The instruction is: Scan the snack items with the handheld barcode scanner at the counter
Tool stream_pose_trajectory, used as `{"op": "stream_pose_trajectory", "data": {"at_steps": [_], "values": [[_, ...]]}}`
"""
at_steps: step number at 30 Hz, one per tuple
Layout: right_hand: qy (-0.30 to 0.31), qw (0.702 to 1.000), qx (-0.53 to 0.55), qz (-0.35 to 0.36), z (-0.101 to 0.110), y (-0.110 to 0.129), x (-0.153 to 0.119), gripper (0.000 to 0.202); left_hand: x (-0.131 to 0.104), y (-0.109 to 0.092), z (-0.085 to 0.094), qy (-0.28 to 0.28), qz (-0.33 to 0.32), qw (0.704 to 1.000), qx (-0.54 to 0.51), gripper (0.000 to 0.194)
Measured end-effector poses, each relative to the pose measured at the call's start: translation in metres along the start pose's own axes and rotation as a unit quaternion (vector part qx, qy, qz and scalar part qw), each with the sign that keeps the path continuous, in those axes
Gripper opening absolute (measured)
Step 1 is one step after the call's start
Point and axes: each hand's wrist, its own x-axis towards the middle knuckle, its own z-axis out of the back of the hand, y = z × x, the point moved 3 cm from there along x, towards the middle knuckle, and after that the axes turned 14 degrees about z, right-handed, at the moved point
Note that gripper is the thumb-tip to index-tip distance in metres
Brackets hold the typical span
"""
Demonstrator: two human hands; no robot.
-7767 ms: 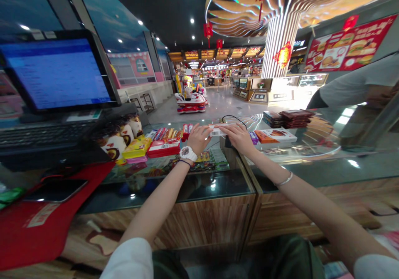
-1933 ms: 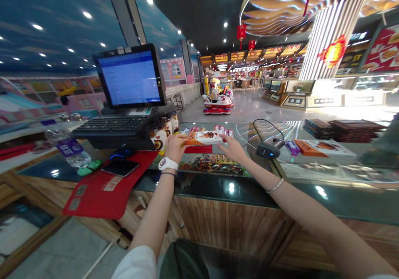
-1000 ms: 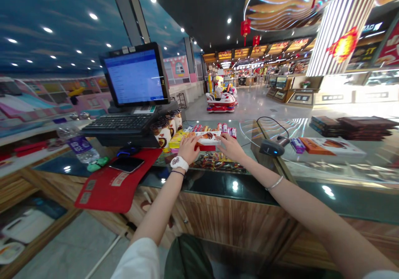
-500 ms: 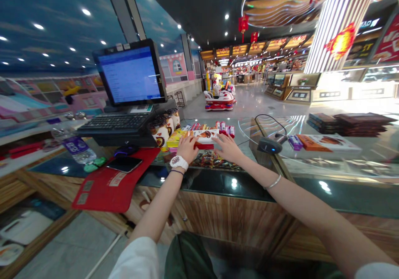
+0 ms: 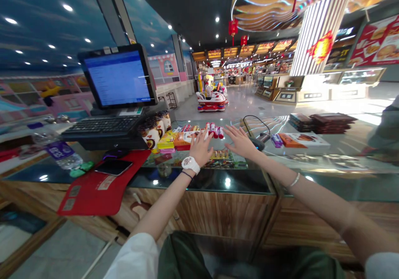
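My left hand, with a white watch on its wrist, is spread over the right end of an orange and white snack box. Its fingertips reach toward a row of small red and purple wrapped rolls; contact cannot be made out. My right hand is stretched out with fingers apart, just right of the rolls and holding nothing. Left of the box lie yellow packets and a pink packet. Near my right hand sits a black scanner-like device with a blue light.
A monitor and keyboard stand left, beside patterned cups. A phone lies on a red mat near a water bottle. Rightward are another box, dark stacked packs and a person.
Both hands have moved right from the orange and white box, my right hand now past the rolls. The view has turned right, and a person has appeared at the right edge.
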Motion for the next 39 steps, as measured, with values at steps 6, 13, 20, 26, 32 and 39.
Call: {"op": "stream_pose_trajectory", "data": {"at_steps": [6, 13, 20, 26, 32, 39], "values": [[-0.001, 0.997, -0.071, -0.024, 0.036, -0.044, -0.064, 0.059, 0.010, -0.086, -0.010, 0.042, -0.079, 0.996, -0.006, 0.059], [0.009, 0.987, -0.135, -0.085, 0.067, -0.093, -0.145, 0.058, 0.013, -0.180, -0.039, 0.076, -0.176, 0.981, -0.025, 0.058], [0.034, 0.975, -0.175, -0.136, 0.077, -0.136, -0.207, 0.060, 0.020, -0.244, -0.073, 0.111, -0.230, 0.966, -0.037, 0.058], [0.025, 0.965, -0.156, -0.211, 0.076, -0.153, -0.230, 0.061, 0.031, -0.273, -0.097, 0.137, -0.215, 0.966, -0.032, 0.058], [0.063, 0.948, -0.120, -0.289, 0.069, -0.162, -0.232, 0.068, 0.038, -0.286, -0.124, 0.153, -0.200, 0.967, -0.034, 0.058], [0.078, 0.943, -0.117, -0.301, 0.068, -0.163, -0.233, 0.063, 0.038, -0.284, -0.124, 0.179, -0.193, 0.963, -0.052, 0.051]]}}
